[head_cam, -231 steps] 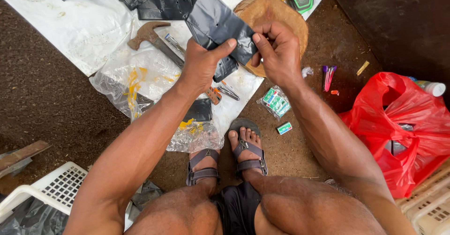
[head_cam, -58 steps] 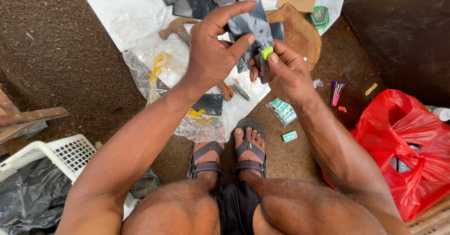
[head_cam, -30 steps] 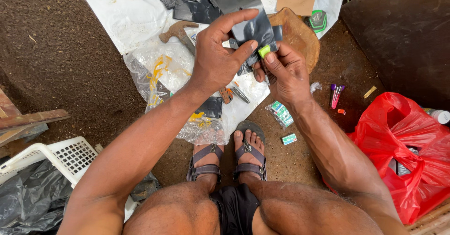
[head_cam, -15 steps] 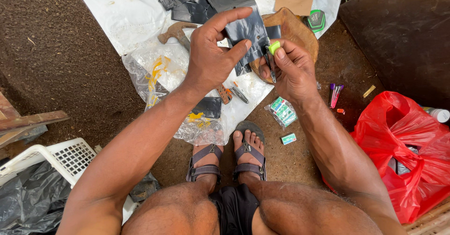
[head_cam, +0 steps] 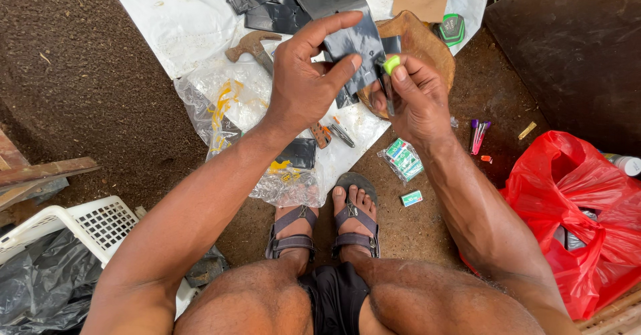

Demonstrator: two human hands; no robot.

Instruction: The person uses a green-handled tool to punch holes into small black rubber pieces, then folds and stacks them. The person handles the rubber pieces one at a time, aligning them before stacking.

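Your left hand (head_cam: 304,84) pinches a black sheet piece (head_cam: 354,48); your right hand (head_cam: 410,98) grips a green-capped tool (head_cam: 389,68). Red bag (head_cam: 574,208) bulges on dirt floor (head_cam: 87,88).

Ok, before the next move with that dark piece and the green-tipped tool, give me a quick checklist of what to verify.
1. Left hand has a grip on the dark sheet piece, pinched between thumb and fingers: ok.
2. Right hand holds the small green-tipped tool at the piece's edge: ok.
3. Tool's working end visible: cannot tell, it is small and partly hidden by fingers.
4. Piece held up off the wooden block: ok.
5. Hammer lies on the white sheet, apart from both hands: ok.
6. Sandalled feet are below the hands, away from the tool: ok.
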